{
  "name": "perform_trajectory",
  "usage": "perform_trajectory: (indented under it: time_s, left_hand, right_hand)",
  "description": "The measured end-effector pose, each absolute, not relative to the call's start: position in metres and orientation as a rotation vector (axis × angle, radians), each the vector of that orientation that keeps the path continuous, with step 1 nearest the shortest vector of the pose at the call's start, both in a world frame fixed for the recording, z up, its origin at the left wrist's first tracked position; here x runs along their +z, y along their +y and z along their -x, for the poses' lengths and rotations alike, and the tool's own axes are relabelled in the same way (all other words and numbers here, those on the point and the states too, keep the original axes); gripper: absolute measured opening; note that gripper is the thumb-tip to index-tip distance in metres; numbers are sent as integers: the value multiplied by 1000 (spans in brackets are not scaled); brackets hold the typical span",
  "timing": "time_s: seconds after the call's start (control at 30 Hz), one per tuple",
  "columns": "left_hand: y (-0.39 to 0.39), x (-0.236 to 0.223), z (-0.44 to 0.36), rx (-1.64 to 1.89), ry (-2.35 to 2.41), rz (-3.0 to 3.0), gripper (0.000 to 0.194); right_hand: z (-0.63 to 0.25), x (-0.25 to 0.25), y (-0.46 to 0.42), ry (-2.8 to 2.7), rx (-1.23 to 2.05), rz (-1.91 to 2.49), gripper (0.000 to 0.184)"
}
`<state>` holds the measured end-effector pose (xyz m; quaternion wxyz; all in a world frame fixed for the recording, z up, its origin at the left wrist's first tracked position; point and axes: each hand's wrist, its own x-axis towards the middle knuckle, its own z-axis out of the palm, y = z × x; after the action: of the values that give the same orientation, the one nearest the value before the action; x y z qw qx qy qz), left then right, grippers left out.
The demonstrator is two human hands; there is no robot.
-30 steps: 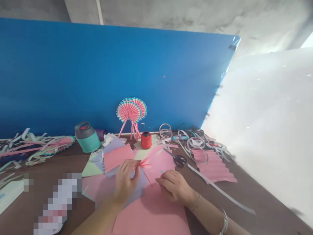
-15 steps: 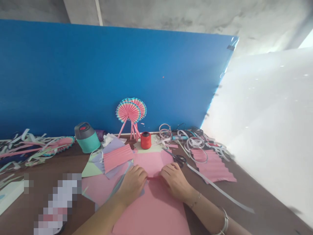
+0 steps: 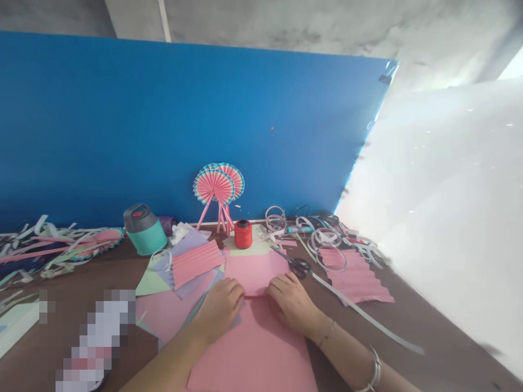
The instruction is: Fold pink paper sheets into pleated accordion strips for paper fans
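Note:
A sheet of pink paper lies in front of me, with a narrow fold across it between my hands. My left hand pinches the left end of that fold, its fingers curled down. At the right end, my right hand grips the same fold with bent fingers. Beyond the fold, more pink paper reaches toward a red thread spool. Dark-handled scissors lie just past my right hand. The fingertips of both hands are partly hidden.
Pleated pink paper rests on coloured sheets at the left; another pleated sheet lies at the right beside a white strip. Round paper fans lean on the blue board. A teal container stands back left.
Almost nothing differs. My left hand has shifted very slightly along the fold; both hands keep hold of the pink paper.

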<state>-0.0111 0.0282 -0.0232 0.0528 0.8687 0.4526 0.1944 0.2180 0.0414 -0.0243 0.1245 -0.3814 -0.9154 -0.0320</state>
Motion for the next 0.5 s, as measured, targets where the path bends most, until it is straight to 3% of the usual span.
perform_trajectory:
  time_s: [0.5]
  left_hand:
    - [27,-15,13,602,1421,-2495,23]
  right_hand:
    - [-223,-24,42,-2592,102,1186,27]
